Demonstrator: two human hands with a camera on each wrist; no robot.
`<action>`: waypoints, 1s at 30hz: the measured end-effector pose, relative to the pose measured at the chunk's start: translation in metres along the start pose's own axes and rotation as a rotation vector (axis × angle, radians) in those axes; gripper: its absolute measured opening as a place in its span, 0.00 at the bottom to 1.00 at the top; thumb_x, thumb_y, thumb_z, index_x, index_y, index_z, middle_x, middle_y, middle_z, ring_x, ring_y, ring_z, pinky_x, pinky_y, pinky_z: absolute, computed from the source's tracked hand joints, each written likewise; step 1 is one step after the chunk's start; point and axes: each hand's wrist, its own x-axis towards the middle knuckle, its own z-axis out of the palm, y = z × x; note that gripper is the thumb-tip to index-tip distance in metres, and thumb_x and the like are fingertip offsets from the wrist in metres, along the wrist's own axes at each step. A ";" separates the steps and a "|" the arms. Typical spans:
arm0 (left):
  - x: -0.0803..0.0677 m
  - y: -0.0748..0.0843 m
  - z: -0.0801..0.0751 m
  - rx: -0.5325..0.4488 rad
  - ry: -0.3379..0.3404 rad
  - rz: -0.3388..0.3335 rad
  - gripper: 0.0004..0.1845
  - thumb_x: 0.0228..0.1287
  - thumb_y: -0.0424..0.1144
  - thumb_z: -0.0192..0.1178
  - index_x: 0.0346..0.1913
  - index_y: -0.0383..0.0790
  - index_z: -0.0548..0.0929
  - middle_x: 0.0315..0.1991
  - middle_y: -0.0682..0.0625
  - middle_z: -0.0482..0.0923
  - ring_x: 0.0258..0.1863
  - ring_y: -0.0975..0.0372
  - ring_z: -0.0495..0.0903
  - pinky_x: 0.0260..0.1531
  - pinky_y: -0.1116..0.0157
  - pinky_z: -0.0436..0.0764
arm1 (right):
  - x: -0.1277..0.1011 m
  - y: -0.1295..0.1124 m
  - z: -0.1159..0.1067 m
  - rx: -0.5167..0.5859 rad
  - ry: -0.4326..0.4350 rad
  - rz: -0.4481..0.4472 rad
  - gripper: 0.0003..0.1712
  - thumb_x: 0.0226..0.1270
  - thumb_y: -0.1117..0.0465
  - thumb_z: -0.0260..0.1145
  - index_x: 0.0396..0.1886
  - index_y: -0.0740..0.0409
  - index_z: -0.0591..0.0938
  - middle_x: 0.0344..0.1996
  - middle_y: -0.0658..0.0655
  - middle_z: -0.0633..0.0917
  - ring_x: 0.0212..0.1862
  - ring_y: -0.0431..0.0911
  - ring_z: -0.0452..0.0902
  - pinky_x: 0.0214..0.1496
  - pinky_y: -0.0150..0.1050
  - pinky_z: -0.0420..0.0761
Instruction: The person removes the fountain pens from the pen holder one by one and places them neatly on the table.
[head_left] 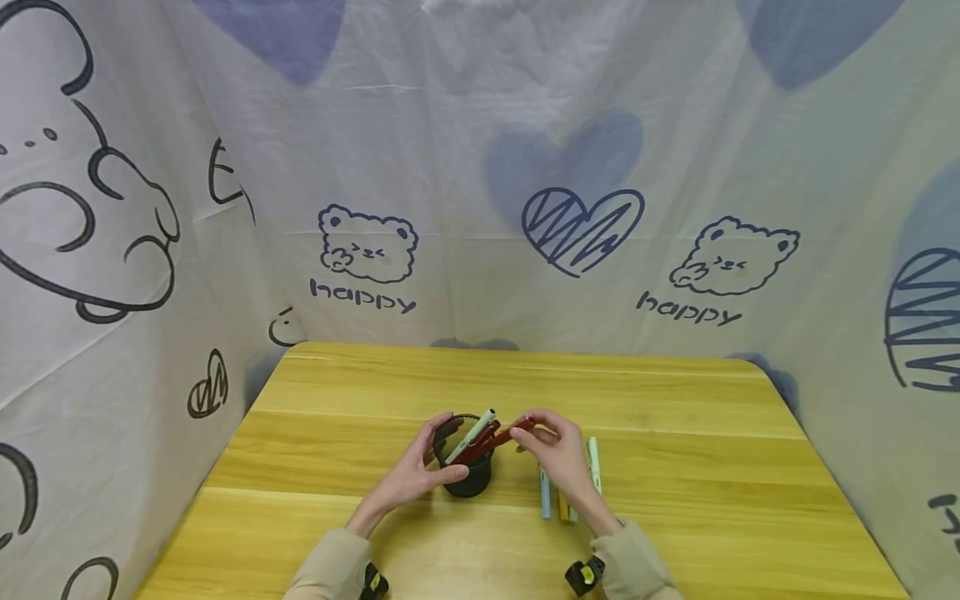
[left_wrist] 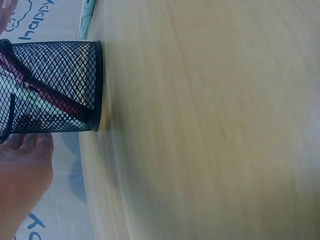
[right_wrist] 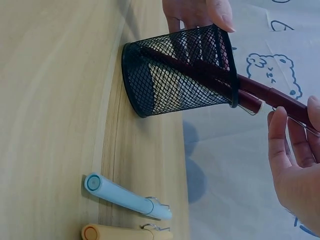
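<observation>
Black mesh pen cup (head_left: 467,467): upright, desk (head_left: 675,400) centre-front; holds pale green pen (head_left: 471,435) and a dark red pen.
L hand (head_left: 420,471): grip curled round cup's side.
R hand (head_left: 558,454): grip pinches a 2nd red pen (head_left: 504,440), tip inside cup.
Desk, under/beside R hand: light blue pen (head_left: 545,493), yellow pen (head_left: 562,507), pale green pen (head_left: 594,462), lying flat.

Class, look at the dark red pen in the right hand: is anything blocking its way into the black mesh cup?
Nothing visible blocks it. The red pen held by the right hand already has its lower end inside the mesh cup, which the left hand steadies. A pale green pen and another red one share the cup, leaving room.
</observation>
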 end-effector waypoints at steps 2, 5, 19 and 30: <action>0.000 0.000 0.000 0.005 0.000 0.000 0.47 0.64 0.40 0.70 0.79 0.48 0.52 0.79 0.43 0.59 0.78 0.43 0.57 0.74 0.35 0.57 | -0.002 0.000 -0.002 0.005 0.008 -0.011 0.15 0.68 0.67 0.68 0.50 0.74 0.80 0.45 0.72 0.84 0.37 0.35 0.86 0.43 0.40 0.89; 0.000 -0.001 0.000 0.011 -0.001 -0.003 0.47 0.64 0.40 0.70 0.79 0.49 0.52 0.79 0.44 0.58 0.79 0.43 0.55 0.74 0.35 0.56 | -0.005 -0.001 -0.004 0.018 0.022 -0.031 0.16 0.68 0.67 0.68 0.50 0.75 0.80 0.44 0.69 0.85 0.37 0.35 0.86 0.42 0.42 0.89; 0.000 -0.001 -0.001 0.010 0.001 -0.009 0.47 0.64 0.41 0.70 0.79 0.50 0.53 0.79 0.44 0.58 0.79 0.44 0.55 0.75 0.36 0.56 | -0.013 0.000 -0.020 0.222 0.131 0.000 0.14 0.70 0.70 0.66 0.49 0.76 0.76 0.37 0.47 0.88 0.32 0.41 0.87 0.40 0.37 0.89; 0.000 -0.001 -0.001 0.009 -0.002 -0.011 0.47 0.64 0.41 0.70 0.79 0.49 0.52 0.79 0.44 0.58 0.79 0.44 0.56 0.75 0.36 0.55 | -0.020 0.010 -0.039 0.331 0.152 -0.030 0.06 0.73 0.70 0.61 0.47 0.65 0.78 0.40 0.49 0.88 0.40 0.41 0.88 0.48 0.36 0.88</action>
